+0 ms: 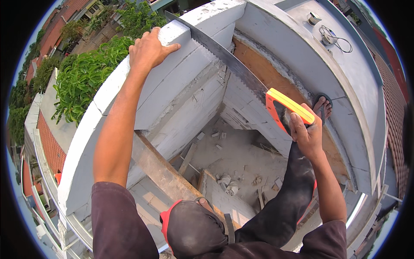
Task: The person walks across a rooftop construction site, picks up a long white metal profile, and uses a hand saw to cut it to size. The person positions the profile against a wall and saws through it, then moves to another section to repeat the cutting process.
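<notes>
My right hand (307, 136) is wrapped round the orange, yellow and black handle (290, 108) of a handsaw. The saw's long toothed blade (233, 64) runs up and left to the wall top, where it crosses a white block (174, 33) near my other hand. Fingers over the outer edge and thumb reaching inward, my left hand (148, 51) grips this block just left of the blade. I cannot tell how deep the blade sits in it.
Below is a deep shaft with a rubble-strewn floor (233, 151). A wooden plank (166, 170) spans it under me. My sandalled foot (322, 107) stands on the right ledge. A cup (314, 18) and a coiled cord (338, 39) lie on the far-right slab. Leafy branches (92, 73) grow outside the wall.
</notes>
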Action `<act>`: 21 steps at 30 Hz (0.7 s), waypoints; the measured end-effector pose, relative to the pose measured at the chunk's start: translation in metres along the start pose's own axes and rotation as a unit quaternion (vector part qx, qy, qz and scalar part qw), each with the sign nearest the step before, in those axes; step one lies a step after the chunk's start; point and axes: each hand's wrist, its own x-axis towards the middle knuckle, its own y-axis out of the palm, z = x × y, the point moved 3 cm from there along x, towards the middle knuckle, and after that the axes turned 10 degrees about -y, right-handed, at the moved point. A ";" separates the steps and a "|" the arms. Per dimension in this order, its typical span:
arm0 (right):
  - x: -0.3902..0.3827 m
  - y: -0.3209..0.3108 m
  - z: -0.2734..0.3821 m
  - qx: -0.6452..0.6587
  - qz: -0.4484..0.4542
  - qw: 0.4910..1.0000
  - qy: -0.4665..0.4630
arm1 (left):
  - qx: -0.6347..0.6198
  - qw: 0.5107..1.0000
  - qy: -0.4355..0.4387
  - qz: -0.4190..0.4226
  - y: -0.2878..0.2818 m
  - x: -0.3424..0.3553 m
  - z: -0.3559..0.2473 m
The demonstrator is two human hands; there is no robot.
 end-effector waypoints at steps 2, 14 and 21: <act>0.021 0.017 -0.007 0.022 0.013 1.000 0.016 | 0.006 1.000 0.000 -0.013 0.003 0.000 0.000; 0.003 0.012 -0.003 0.021 -0.012 0.999 0.026 | -0.004 1.000 0.006 -0.005 0.000 -0.003 -0.004; 0.130 0.075 -0.001 -0.076 0.015 0.997 -0.029 | 0.002 1.000 -0.003 0.018 -0.001 0.001 -0.013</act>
